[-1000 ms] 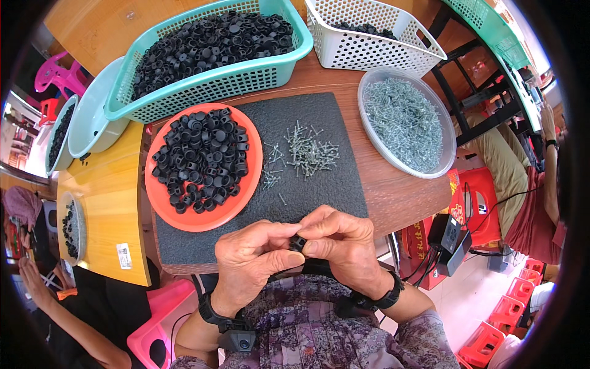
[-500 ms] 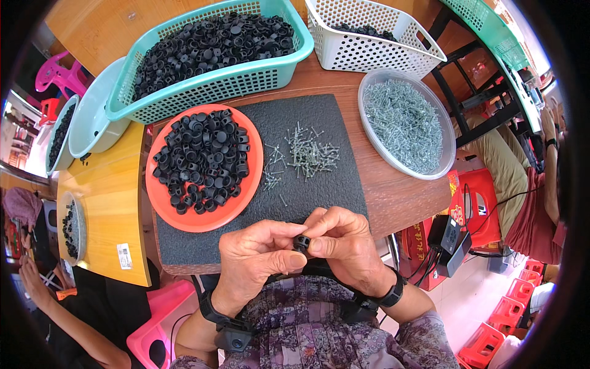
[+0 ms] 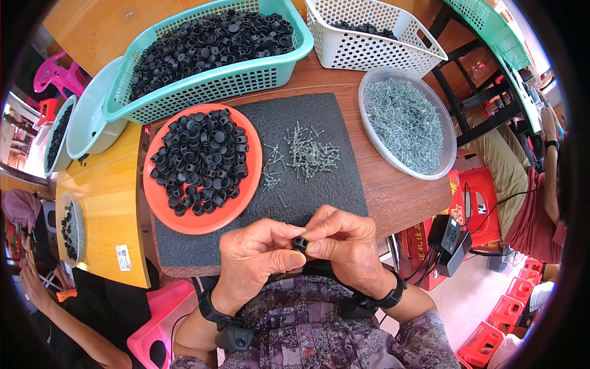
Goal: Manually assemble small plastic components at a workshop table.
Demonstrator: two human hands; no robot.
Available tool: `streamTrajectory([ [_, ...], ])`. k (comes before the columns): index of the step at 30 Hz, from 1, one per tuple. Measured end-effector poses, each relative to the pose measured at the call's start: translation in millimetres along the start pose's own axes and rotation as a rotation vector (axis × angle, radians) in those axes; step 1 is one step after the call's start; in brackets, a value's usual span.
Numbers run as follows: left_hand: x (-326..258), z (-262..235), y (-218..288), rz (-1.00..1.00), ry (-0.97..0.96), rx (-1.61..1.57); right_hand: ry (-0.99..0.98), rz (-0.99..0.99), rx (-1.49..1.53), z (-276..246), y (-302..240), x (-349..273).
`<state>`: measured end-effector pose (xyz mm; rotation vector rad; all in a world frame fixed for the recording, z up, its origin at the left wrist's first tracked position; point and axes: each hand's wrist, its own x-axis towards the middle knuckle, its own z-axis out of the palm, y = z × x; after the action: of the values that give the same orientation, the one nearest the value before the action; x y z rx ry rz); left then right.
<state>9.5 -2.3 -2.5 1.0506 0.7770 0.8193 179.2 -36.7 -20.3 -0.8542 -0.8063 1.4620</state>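
A small black ring-shaped plastic part [image 3: 299, 244] is pinched between my two hands, just past the near edge of the dark mat [image 3: 276, 114]. My left hand [image 3: 255, 255] grips it from the left with thumb and forefinger. On the other side, the closed thumb and forefinger of my right hand [image 3: 350, 252] press against the same part; whether they also hold a screw cannot be seen. Similar black parts [image 3: 196, 154] are heaped on an orange plate [image 3: 212, 222] to the left. Small silvery screws [image 3: 310, 154] lie loose on the mat beyond my hands.
A clear round tub [image 3: 424, 175] full of screws stands right of the mat. Behind are a teal basket [image 3: 215, 86] of black parts and a white basket [image 3: 362, 58]. Pale bowls [image 3: 92, 117] sit at far left beside a yellow table [image 3: 110, 178]. Other people sit on both sides.
The black part has turned slightly between my fingers. Both hands stay in nearly the same place, and the plate and screws have not visibly changed.
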Motion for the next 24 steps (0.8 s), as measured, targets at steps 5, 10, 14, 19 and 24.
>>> streamTrajectory([
  [5, -3, 8, -7, 0.192, 0.12, 0.379, 0.013, -0.065, -0.143, 0, -1, -1],
  [10, -1, 11, -8, 0.348, 0.108, 0.627, 0.03, -0.07, -0.137, 5, -6, -5],
  [14, -2, 12, -7, 0.352, 0.107, 0.559, 0.026, -0.086, -0.282, 8, -14, -6],
  [19, -5, 8, -7, 0.237, 0.1, 0.411, -0.056, -0.217, -0.591, 8, -25, -8],
  [24, -9, 6, -3, 0.257, 0.096, 0.448, 0.011, -0.491, -0.95, 12, -28, 1],
])
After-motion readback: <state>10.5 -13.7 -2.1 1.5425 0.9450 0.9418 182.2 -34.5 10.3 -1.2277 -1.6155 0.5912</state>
